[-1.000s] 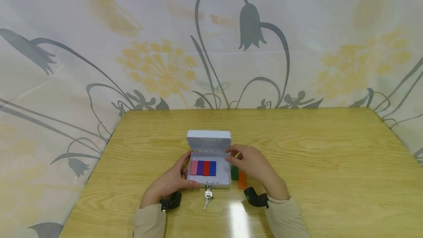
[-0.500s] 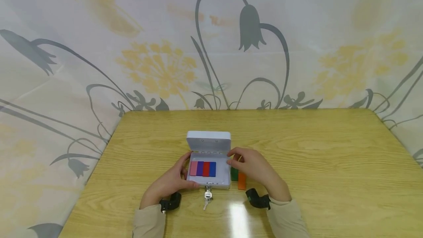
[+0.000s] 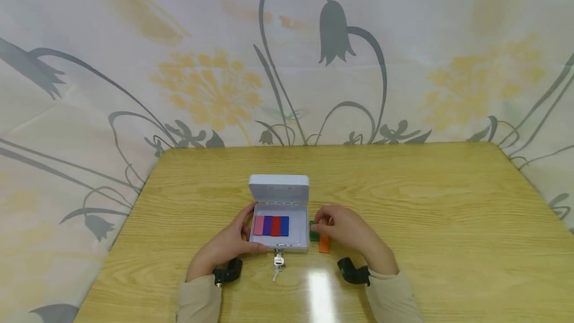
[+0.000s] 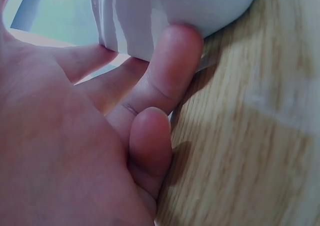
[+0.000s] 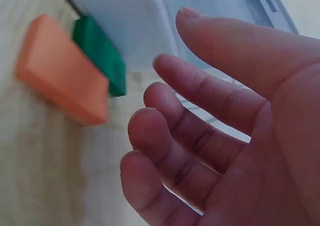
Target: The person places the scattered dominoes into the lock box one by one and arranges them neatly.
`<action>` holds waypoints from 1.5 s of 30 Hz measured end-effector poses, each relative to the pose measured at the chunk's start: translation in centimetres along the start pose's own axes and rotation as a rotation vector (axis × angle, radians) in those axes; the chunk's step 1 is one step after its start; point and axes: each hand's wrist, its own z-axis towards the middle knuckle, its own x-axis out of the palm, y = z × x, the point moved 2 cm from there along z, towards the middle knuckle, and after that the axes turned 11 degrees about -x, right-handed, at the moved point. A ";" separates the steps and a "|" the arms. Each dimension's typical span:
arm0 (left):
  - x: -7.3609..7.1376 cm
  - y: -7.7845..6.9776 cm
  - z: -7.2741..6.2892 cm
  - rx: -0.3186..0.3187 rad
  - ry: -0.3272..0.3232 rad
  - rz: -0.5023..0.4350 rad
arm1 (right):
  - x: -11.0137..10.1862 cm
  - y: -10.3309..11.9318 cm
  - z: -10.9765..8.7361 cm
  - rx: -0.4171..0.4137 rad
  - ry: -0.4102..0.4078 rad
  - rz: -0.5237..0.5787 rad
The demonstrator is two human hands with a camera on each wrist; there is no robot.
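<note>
A white metal cash box (image 3: pixel 298 236) stands with its lid (image 3: pixel 279 191) raised. Pink (image 3: pixel 258 225), purple (image 3: pixel 267 226), red (image 3: pixel 275 226) and blue blocks (image 3: pixel 284 226) lie side by side inside, toward the left. My left hand (image 3: pixel 228 243) grips the box's left side, thumb at the front corner and index finger at the back; fingertips (image 4: pixel 177 55) press its wall in the left wrist view. Just right of the box my right hand (image 3: pixel 347 228) hovers, fingers loosely bent around nothing. Below its fingertips are a green block (image 5: pixel 100 53) against the box wall and an orange block (image 5: pixel 62 70).
A key (image 3: pixel 278 261) on a ring hangs from the lock at the box's front, lying toward me on the wooden table (image 3: pixel 426 203). Behind the table's far edge hangs a flower-patterned cloth (image 3: pixel 287 64). Black wrist cameras (image 3: pixel 353 270) sit on both wrists.
My right hand has left the box's right rim and moved slightly right and down, over the green block. My left hand keeps its grip on the box. The head view has shifted slightly.
</note>
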 end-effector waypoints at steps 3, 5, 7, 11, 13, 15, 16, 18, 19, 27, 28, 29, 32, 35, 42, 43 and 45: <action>-0.1 -0.1 -0.2 -0.010 -0.008 0.006 | 0.4 -0.2 -0.3 -0.002 0.010 0.016; -0.2 0.2 0.0 -0.013 -0.012 0.007 | 0.7 -0.4 -0.5 -0.006 0.019 0.018; -0.2 0.9 0.5 -0.011 -0.013 0.005 | 0.8 -0.5 -0.6 0.001 0.033 0.014; -0.2 1.2 0.8 -0.007 -0.007 0.006 | 0.7 -0.9 -1.0 0.017 0.047 0.015; -0.1 1.2 0.8 -0.005 -0.006 0.015 | 0.6 -0.9 -1.2 0.015 0.050 0.025; 0.0 1.2 0.9 -0.007 -0.003 0.015 | 0.5 -1.0 -1.4 0.012 0.056 0.028; 0.0 1.1 0.9 -0.008 -0.004 0.018 | 0.5 -1.1 -1.4 0.009 0.060 0.026; 0.1 1.1 0.8 -0.007 -0.005 0.021 | 0.5 -1.1 -1.5 0.005 0.070 0.025; 0.1 1.0 0.8 -0.007 -0.003 0.020 | 0.5 -1.2 -1.6 0.004 0.075 0.024; 0.1 0.1 0.4 -0.019 -0.011 0.016 | 0.4 -1.5 -1.7 0.027 0.084 0.056; 0.1 0.1 0.3 -0.020 -0.009 0.013 | 0.4 -1.5 -1.7 0.029 0.088 0.057; 0.1 0.0 0.3 -0.020 -0.010 0.014 | 0.4 -1.5 -1.7 0.028 0.092 0.057; 0.2 0.1 0.3 -0.017 -0.017 0.019 | 0.4 -1.6 -1.8 0.024 0.097 0.047; 0.2 0.6 0.4 -0.014 -0.018 0.021 | 0.4 -1.7 -1.7 0.015 0.093 0.039; 0.2 1.4 0.9 -0.015 0.005 0.015 | 0.3 -1.8 -1.7 -0.007 0.078 0.026; 0.2 1.4 0.9 -0.015 0.004 0.014 | 0.2 -1.8 -1.7 -0.003 0.075 0.022; 0.1 1.4 1.0 -0.017 -0.004 0.013 | 0.2 -1.9 -1.6 -0.004 0.069 0.017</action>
